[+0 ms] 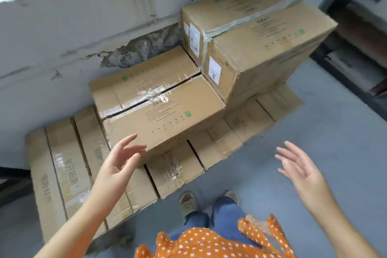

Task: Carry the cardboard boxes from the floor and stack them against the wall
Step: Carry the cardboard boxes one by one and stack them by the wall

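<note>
We stand over cardboard boxes stacked against the wall, both hands free and grasping nothing.

On the far left we see the flattened cardboard point(62, 176) spread over the grey floor point(314, 153) under the stack, its printed panels running toward our feet. Our left hand point(119, 163) is raised with fingers loose and spread, just short of the near corner of the low box point(159, 107), which lies flat on the cardboard with its back edge at the peeling wall point(83, 27) and its taped seam facing up. Immediately to its right, the tall stack point(261, 48) of boxes rises higher, its white-labelled ends touching the low box. Further right, our right hand point(299, 167) hovers palm-up over the floor, fingers relaxed, well apart from any box.
</note>
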{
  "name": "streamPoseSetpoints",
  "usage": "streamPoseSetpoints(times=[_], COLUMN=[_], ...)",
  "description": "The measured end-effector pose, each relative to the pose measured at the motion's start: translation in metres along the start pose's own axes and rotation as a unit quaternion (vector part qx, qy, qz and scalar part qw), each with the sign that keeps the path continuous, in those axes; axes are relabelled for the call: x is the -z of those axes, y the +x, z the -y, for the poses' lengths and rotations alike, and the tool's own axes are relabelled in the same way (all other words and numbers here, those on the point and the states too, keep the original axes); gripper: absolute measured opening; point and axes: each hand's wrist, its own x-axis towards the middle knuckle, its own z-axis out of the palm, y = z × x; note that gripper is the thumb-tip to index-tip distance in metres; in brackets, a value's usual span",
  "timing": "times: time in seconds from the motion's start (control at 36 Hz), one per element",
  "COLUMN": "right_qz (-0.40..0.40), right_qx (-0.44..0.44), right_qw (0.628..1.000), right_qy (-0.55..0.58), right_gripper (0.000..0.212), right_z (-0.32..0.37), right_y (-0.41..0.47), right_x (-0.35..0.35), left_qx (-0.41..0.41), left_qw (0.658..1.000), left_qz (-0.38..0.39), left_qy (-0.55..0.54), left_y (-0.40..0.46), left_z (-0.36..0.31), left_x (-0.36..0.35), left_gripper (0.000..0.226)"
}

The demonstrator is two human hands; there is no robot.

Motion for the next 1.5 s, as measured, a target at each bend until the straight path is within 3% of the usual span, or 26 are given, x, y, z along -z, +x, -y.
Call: streamPoseSetpoints(times=[0.08, 0.22, 0.36, 0.42, 0.56, 0.61, 0.75, 0.86, 0.94, 1.0, 1.19, 1.33, 1.36, 1.42, 1.5], right_qz=[-0.057, -0.175, -0.309, -0.362, -0.474, -0.508, -0.589, -0.651, -0.695, -0.724, -0.779, -0.81, -0.821, -0.835, -0.853], right_qx=[-0.008, -0.02, -0.023, -0.027, -0.041, -0.054, -0.095, -0.109, -0.121, -0.135, -0.172, -0.182, -0.182, -0.181, -0.191], right_qw=[0.998, 0.981, 0.941, 0.919, 0.863, 0.843, 0.784, 0.728, 0.684, 0.649, 0.562, 0.505, 0.485, 0.457, 0.42], right_qy=[0.038, 0.085, 0.14, 0.155, 0.169, 0.171, 0.171, 0.186, 0.184, 0.19, 0.218, 0.237, 0.24, 0.247, 0.246], right_gripper=[0.064, 0.086, 0.089, 0.088, 0.085, 0.073, 0.051, 0.07, 0.05, 0.044, 0.068, 0.07, 0.063, 0.027, 0.037], right_z=[-0.019, -0.043, -0.063, -0.073, -0.094, -0.103, -0.134, -0.156, -0.165, -0.172, -0.206, -0.23, -0.236, -0.246, -0.266], right_y=[-0.051, -0.131, -0.197, -0.227, -0.314, -0.354, -0.453, -0.524, -0.563, -0.584, -0.632, -0.658, -0.664, -0.676, -0.699], right_x=[0.003, 0.012, 0.032, 0.042, 0.07, 0.082, 0.111, 0.126, 0.133, 0.135, 0.144, 0.18, 0.191, 0.219, 0.263], left_qx=[-0.005, -0.026, -0.06, -0.076, -0.136, -0.145, -0.163, -0.174, -0.181, -0.188, -0.206, -0.221, -0.222, -0.23, -0.24], left_qw=[1.0, 0.994, 0.975, 0.962, 0.903, 0.882, 0.831, 0.783, 0.739, 0.71, 0.626, 0.577, 0.566, 0.543, 0.512], left_qz=[0.027, 0.106, 0.216, 0.261, 0.399, 0.441, 0.525, 0.59, 0.639, 0.667, 0.732, 0.764, 0.772, 0.784, 0.801], left_qy=[-0.011, -0.012, 0.005, 0.027, 0.081, 0.081, 0.084, 0.094, 0.112, 0.126, 0.172, 0.187, 0.188, 0.194, 0.196], left_y=[-0.025, -0.05, -0.073, -0.085, -0.136, -0.165, -0.245, -0.307, -0.354, -0.381, -0.46, -0.522, -0.534, -0.562, -0.607], left_z=[0.0, -0.009, -0.024, -0.025, -0.03, -0.032, -0.037, -0.034, -0.034, -0.034, -0.031, -0.027, -0.025, -0.025, -0.035], left_x=[-0.021, -0.068, -0.113, -0.134, -0.202, -0.234, -0.313, -0.366, -0.4, -0.422, -0.502, -0.573, -0.59, -0.624, -0.676], left_gripper=[0.037, 0.03, 0.046, 0.04, 0.03, 0.026, 0.042, 0.034, 0.039, 0.037, 0.03, 0.03, 0.028, 0.033, 0.036])
